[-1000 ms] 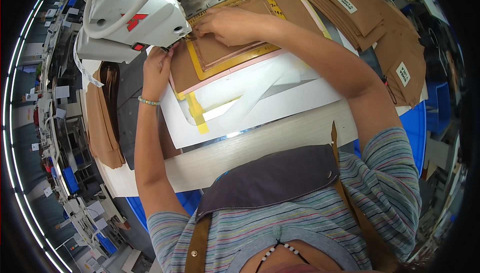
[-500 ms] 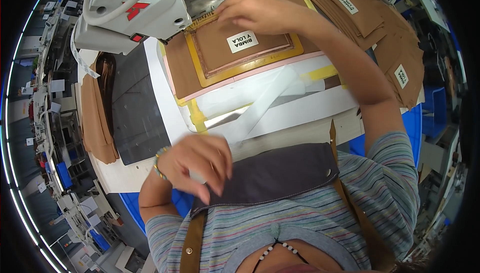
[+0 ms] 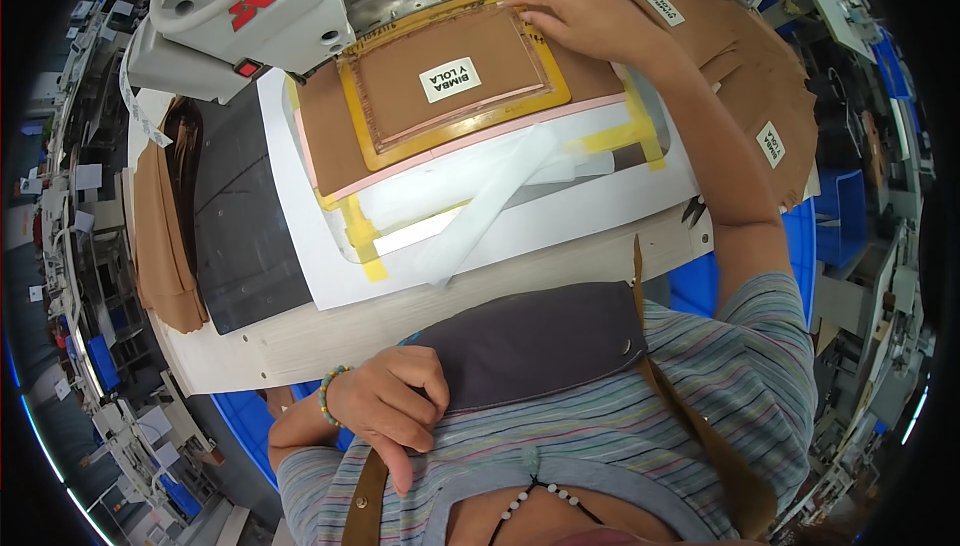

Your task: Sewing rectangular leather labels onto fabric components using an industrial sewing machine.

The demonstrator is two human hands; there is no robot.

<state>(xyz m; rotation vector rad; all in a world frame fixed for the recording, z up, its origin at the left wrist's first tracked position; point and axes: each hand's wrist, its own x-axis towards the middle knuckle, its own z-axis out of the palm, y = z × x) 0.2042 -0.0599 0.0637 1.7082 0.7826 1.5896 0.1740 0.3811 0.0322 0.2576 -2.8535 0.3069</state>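
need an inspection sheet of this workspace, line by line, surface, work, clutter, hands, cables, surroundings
surface: pale table, partly covered by a white sheet and dark panel
job's things: yellow frame over a brown piece; white label inside the frame; left stack and right stack of brown pieces
clutter: translucent strip; dark pointed tool, partly hidden
hands: right hand at the frame's far right corner; left hand beside the dark apron, fingers curled
cables: white hose on the white machine
surroundings: blue bin; blurred workstations
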